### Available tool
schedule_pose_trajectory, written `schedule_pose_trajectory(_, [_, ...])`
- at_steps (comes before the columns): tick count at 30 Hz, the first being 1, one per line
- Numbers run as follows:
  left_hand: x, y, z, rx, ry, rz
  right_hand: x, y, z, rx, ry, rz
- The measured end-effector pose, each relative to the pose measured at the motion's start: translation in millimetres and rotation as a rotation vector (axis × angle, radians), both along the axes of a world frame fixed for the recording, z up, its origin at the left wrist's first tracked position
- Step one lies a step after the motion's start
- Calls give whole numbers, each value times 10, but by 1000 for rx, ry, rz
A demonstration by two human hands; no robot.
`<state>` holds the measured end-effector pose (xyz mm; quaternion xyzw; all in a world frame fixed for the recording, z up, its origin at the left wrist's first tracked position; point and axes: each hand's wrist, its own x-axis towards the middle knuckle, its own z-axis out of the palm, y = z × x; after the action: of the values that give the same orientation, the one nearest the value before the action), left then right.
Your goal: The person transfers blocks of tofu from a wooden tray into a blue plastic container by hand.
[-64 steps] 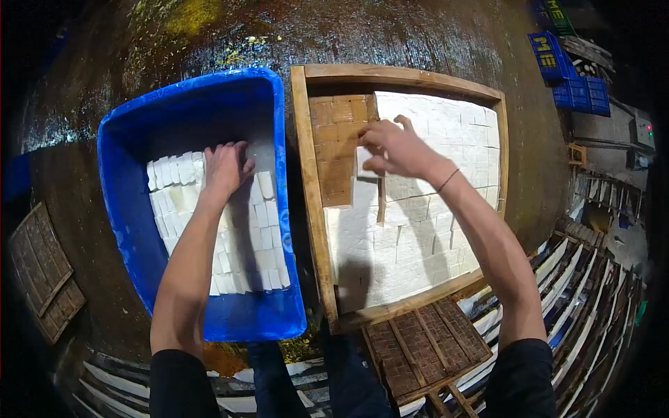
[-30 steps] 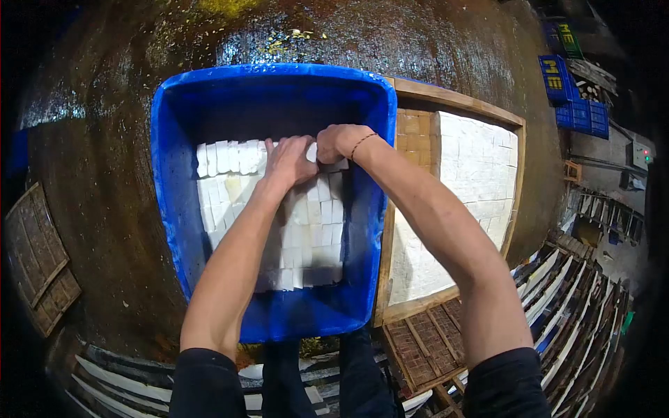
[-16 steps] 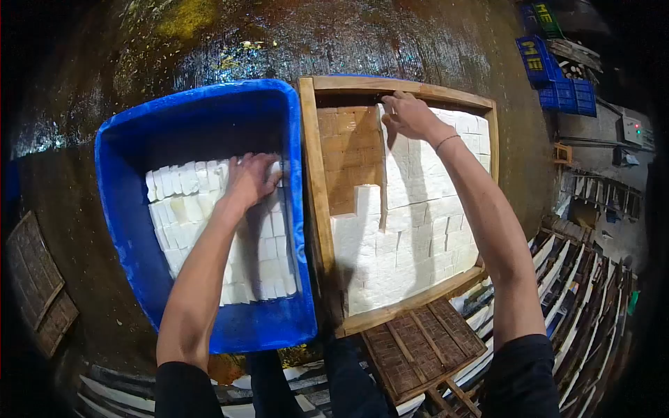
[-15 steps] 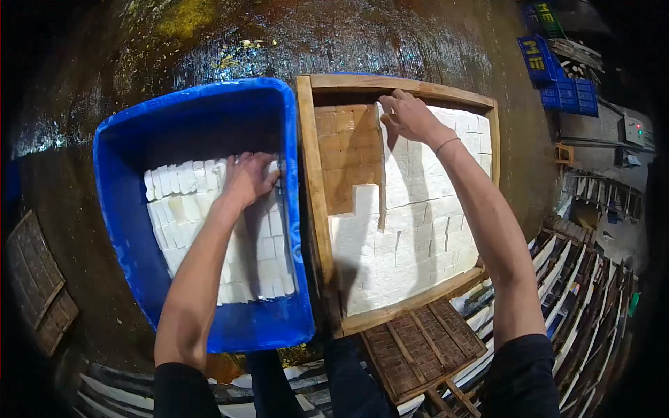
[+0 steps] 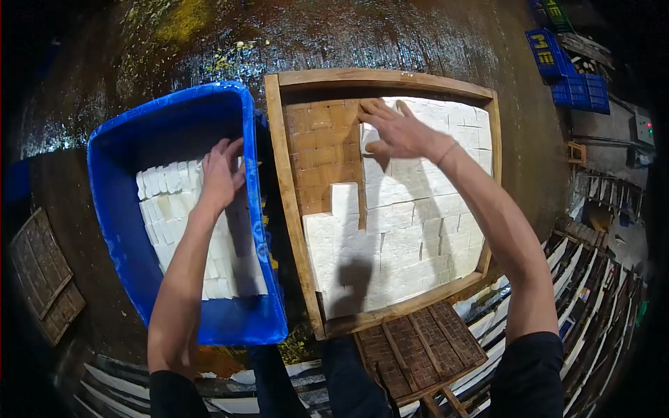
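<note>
My left hand (image 5: 221, 177) reaches into a blue plastic tub (image 5: 251, 209). Its fingers are apart at the far right end of packed white tofu-like blocks (image 5: 171, 209), close to the tub's right wall; the fingertips are partly hidden. My right hand (image 5: 401, 132) is spread over the wooden-framed tray (image 5: 275, 160), fingertips at the far left edge of an upper layer of white blocks (image 5: 432, 174). More white blocks (image 5: 341, 244) form a lower layer at the near left. Woven brown matting (image 5: 317, 150) shows at the tray's far left.
A slatted woven board (image 5: 421, 348) lies by the tray's near side. Another woven board (image 5: 45, 275) is at the left. Blue crates (image 5: 578, 90) stand at the far right, and rows of pale slats (image 5: 592, 320) at the near right. The floor (image 5: 362, 38) is wet.
The tub and tray sit further left in view. My right hand's fingers have spread flatter across the blocks' left edge. My left hand's fingers have lifted towards the tub's right wall.
</note>
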<state>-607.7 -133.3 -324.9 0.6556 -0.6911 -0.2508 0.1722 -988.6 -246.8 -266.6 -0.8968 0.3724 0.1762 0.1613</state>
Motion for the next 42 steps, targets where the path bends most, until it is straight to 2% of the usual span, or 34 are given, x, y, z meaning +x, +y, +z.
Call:
schedule_pose_trajectory(1, [-1, -15, 38, 1, -8, 2, -61, 103, -66, -3, -50, -17])
schedule_pose_trajectory(3, [-34, -60, 131, -90, 268, 159, -30, 220, 60, -20, -102, 20])
schedule_pose_trajectory(5, [-71, -26, 262, -152, 271, 182, 91, 210, 322, 192, 35, -90])
schedule_pose_trajectory(6, [-116, 5, 362, -123, 417, 326, 97, 208, 345, 204, -116, -175])
schedule_pose_trajectory(7, [-153, 44, 469, -93, 562, 469, 85, 166, 384, 201, -120, -177])
schedule_pose_trajectory(9, [-329, 118, 834, -121, 586, 554, 83, 21, 436, 469, -123, -255])
schedule_pose_trajectory(10, [-405, 159, 967, -187, 606, 617, 74, -12, 442, 520, -23, -172])
schedule_pose_trajectory(11, [-504, 207, 1085, -252, 630, 678, 47, 58, 416, 521, -22, -174])
schedule_pose_trajectory(13, [-744, 333, 1248, -302, 636, 681, -12, 328, 288, 212, 115, 40])
schedule_pose_trajectory(15, [-955, 492, 1338, -312, 859, 609, -34, 504, 285, 279, 146, 19])
schedule_pose_trajectory(18, [-1365, 755, 1342, -84, 1141, 545, -40, 717, 289, 239, 63, -16])
schedule_pose_trajectory(19, [-1489, 816, 1270, -15, 1229, 530, 19, 718, 332, 282, 35, -102])
schedule_pose_trajectory(20, [-1622, 834, 1284, 104, 1288, 611, 59, 720, 364, 325, 4, -188])
schedule_pose_trajectory(22, [-1787, 917, 1145, 362, 1447, 714, 63, 753, 343, 273, 34, -204])
schedule_pose_trajectory(23, [-1839, 962, 1068, 362, 1443, 716, 69, 772, 316, 222, 68, -217])
schedule_pose_trajectory(24, [-1903, 998, 1011, 385, 1546, 763, 27, 765, 269, 224, 68, -216])
schedule_pose_trajectory(25, [-1964, 1036, 948, 409, 1651, 810, -41, 738, 226, 290, -78, -253])
schedule_pose_trajectory(26, [-2011, 1084, 866, 471, 1643, 813, -94, 731, 184, 354, -226, -285])
schedule_pose_trajectory(27, [-2075, 1146, 805, 468, 1644, 817, -71, 733, 320, 355, -224, -282])
schedule_pose_trajectory(29, [-2199, 1242, 746, 513, 1757, 885, 62, 774, 740, 572, -248, -416])
schedule_pose_trajectory(30, [-2236, 1243, 829, 566, 1792, 959, 128, 909, 790, 653, -385, -434])
schedule_pose_trajectory(31, [-2271, 1307, 865, 548, 1903, 1006, 211, 997, 848, 741, -279, -364])
schedule_pose_trajectory(33, [-2256, 1424, 933, 614, 2033, 1121, 378, 1195, 850, 754, -354, -209])
schedule_pose_trajectory(34, [-2241, 1532, 869, 534, 2145, 1098, 378, 1241, 739, 766, -445, -250])
schedule_pose_trajectory(35, [-2202, 1637, 815, 527, 2143, 1099, 396, 1252, 616, 766, -448, -245])
schedule_pose_trajectory(37, [-2076, 1849, 750, 559, 2191, 1241, 459, 1281, 309, 236, -545, -366])
schedule_pose_trajectory(38, [-2004, 1941, 795, 542, 2245, 1183, 481, 1415, 61, -116, -496, -289])
schedule_pose_trajectory(41, [-1877, 2122, 969, 593, 2279, 1148, 488, 1589, -115, -117, -453, -214])
schedule_pose_trajectory(42, [-1843, 2185, 995, 576, 2261, 1204, 486, 1604, -92, 3, -481, -266])
